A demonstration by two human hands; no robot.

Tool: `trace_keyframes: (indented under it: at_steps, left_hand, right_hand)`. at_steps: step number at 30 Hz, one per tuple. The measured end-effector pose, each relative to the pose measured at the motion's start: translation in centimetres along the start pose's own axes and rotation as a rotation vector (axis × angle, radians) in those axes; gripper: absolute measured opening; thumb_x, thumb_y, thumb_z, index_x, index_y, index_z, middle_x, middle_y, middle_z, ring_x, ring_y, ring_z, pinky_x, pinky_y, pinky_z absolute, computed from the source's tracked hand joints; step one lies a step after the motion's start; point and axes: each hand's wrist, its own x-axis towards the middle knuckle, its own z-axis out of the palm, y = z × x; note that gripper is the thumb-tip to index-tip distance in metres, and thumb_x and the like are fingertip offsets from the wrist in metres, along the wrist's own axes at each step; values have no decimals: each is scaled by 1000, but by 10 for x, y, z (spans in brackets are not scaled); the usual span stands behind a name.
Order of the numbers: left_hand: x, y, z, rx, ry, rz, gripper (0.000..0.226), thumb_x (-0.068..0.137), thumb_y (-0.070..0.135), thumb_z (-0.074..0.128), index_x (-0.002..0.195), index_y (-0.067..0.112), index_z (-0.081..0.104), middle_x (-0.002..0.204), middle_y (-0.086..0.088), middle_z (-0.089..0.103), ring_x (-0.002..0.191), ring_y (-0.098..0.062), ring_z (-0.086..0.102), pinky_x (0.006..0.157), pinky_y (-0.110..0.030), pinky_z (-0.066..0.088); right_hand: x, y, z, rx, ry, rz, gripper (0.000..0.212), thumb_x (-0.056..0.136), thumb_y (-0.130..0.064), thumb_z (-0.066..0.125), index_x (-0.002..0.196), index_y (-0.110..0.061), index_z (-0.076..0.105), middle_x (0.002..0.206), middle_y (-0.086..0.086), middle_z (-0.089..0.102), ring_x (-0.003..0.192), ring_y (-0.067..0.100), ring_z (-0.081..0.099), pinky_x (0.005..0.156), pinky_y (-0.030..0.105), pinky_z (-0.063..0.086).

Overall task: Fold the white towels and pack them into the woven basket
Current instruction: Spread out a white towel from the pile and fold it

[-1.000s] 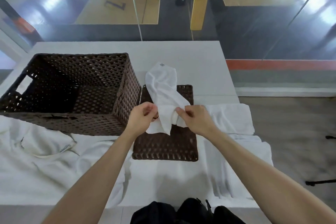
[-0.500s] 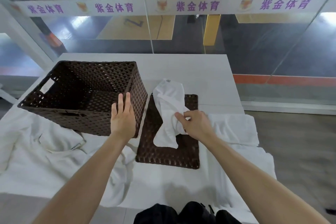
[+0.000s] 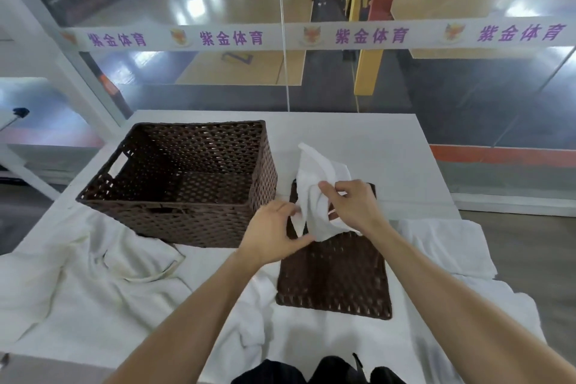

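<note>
A small white towel [image 3: 314, 184] is lifted above the flat woven lid [image 3: 336, 277]. My right hand [image 3: 352, 207] grips its bunched middle from the right. At the towel's lower left edge, my left hand [image 3: 274, 234] pinches the cloth between thumb and fingers. The dark brown woven basket [image 3: 187, 218] stands to the left of both hands, its inside bare. More white towels lie loose on the table: a crumpled heap [image 3: 93, 274] in front of the basket and a flatter one [image 3: 442, 246] to the right of the lid.
The white table [image 3: 358, 137] reaches back to a glass wall with a printed band. Its right edge drops to a grey floor. A dark bag [image 3: 318, 371] sits at the near edge, between my forearms.
My left hand left the basket's near right corner and came back to the towel, taking hold of its lower edge. The towel is lifted higher and the camera tilted up.
</note>
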Motion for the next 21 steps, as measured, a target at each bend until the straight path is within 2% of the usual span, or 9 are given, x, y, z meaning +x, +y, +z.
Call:
trace_keyframes:
  at_steps: [2,5,8,11,12,14,16,18,21]
  left_hand:
    - [8,-4,8,-113,-79,-94,51,90,60,73,127,25,70,119,9,69,109,-9,64,99,-32,56]
    - [31,-15,4,-260,-39,-209,14,97,34,71,94,20,73,93,5,74,86,-13,69,83,-40,60]
    - [50,-8,-5,-536,-163,-213,11,100,39,70,100,29,73,97,12,76,96,-7,71,90,-34,56]
    - [61,14,-8,-764,-388,-220,57,82,65,86,123,34,62,120,17,72,119,-8,68,100,-34,56]
    - [64,22,-5,-730,-380,-202,65,78,65,89,124,30,61,120,16,71,117,-7,67,97,-31,56]
    - [73,30,1,-638,-245,-183,40,91,47,83,110,20,61,102,11,70,98,-11,67,84,-27,54]
    - [87,30,-3,-654,-120,-243,19,105,35,67,107,18,60,98,0,71,96,-23,69,86,-38,56]
    - [102,26,-22,-724,-35,-295,24,106,41,61,107,17,59,93,-2,67,89,-25,66,84,-43,53]
    - [129,23,-60,-695,121,-267,32,108,41,59,98,11,52,82,-5,52,75,-18,51,73,-41,42]
  right_hand:
    - [-1,-11,-1,1,-6,-35,61,102,-46,67,62,-2,53,55,11,57,57,15,75,57,29,44]
    - [-1,-18,-10,-69,33,-89,66,101,-49,66,59,-5,41,48,0,38,50,13,57,57,32,37]
    - [-1,-20,-27,-45,138,-99,66,100,-48,66,60,-6,36,52,-3,30,53,19,41,58,32,34]
    - [-1,-25,-38,-45,176,-94,66,101,-49,64,64,0,42,56,4,35,54,15,36,57,32,34]
    - [0,-27,-42,-52,165,-90,65,101,-50,64,65,1,43,57,5,36,54,14,35,57,32,33]
    - [0,-27,-51,-75,156,-99,61,101,-45,64,63,-4,41,58,2,33,55,12,32,56,30,29]
    - [3,-25,-69,-117,201,-77,55,103,-37,63,61,-12,36,58,-3,32,56,12,30,55,29,25]
    - [10,-22,-89,-71,289,-6,49,102,-29,58,62,-17,32,60,-2,31,58,16,30,57,34,23]
    - [23,-21,-114,197,386,144,39,91,-23,55,62,-21,29,63,-4,27,63,19,26,62,36,19]
